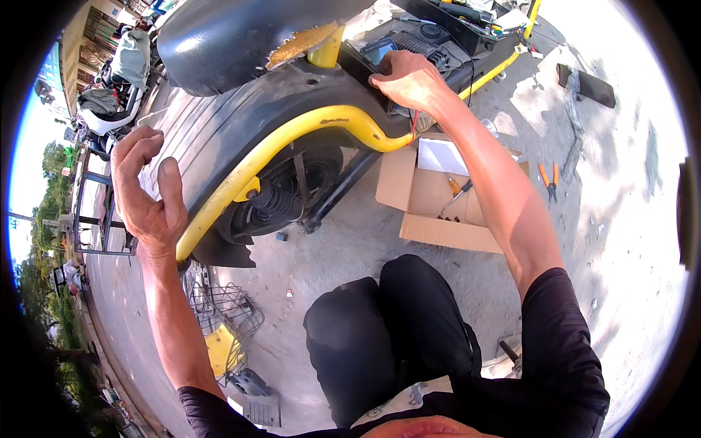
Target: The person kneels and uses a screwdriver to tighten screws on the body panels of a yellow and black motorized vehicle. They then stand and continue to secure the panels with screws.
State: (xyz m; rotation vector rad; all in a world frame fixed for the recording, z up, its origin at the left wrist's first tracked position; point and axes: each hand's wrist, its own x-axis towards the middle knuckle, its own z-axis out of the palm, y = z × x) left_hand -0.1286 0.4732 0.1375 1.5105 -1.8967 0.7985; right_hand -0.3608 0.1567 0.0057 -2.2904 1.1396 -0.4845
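In front of me stands a scooter-like vehicle with a yellow tube frame [274, 139] and a torn black seat [219, 47]. My left hand [148, 196] is raised beside its dark ribbed rear cover [201, 139], fingers bent and thumb apart, holding nothing. My right hand [410, 82] reaches ahead of the seat, with fingers pinched at the edge of a dark compartment; whatever is between them is hidden. Close to those fingers is a small device with a screen [380, 50]. A thin red wire [415, 125] hangs below that hand by the yellow tube.
Under my right forearm, an open cardboard box [445, 232] holds a screwdriver [458, 197] and small parts. Orange-handled pliers [549, 182] lie on the concrete to the right. A wire basket [244, 314] is at lower left. A black tray of tools [456, 25] stands farther ahead.
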